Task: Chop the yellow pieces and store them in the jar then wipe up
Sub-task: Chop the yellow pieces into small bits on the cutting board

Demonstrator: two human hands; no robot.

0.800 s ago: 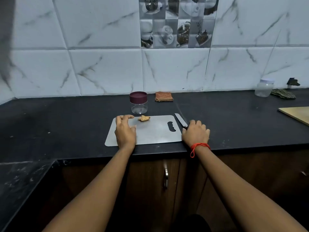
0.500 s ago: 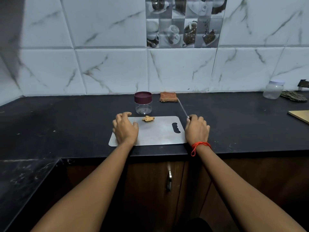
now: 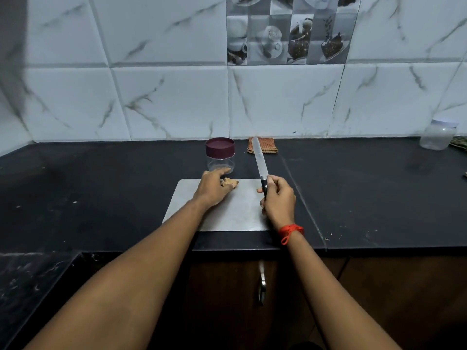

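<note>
left grip (image 3: 212, 189) newly at yellow piece (image 3: 231, 182)

Yellow piece (image 3: 231, 182) partly behind left hand (image 3: 211, 188)

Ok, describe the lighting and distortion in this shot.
Head view: dim, bluish light; the wide lens bows the wall tile lines and the counter edge; a shadow darkens the wall's upper left; the knife blade looks slightly soft.

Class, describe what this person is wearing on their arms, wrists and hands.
Both forearms are bare; no sleeves show. A red thread with a loose end is tied round the wrist of the right hand. The left hand and wrist wear nothing; no ring, watch or glove shows on either.
</note>
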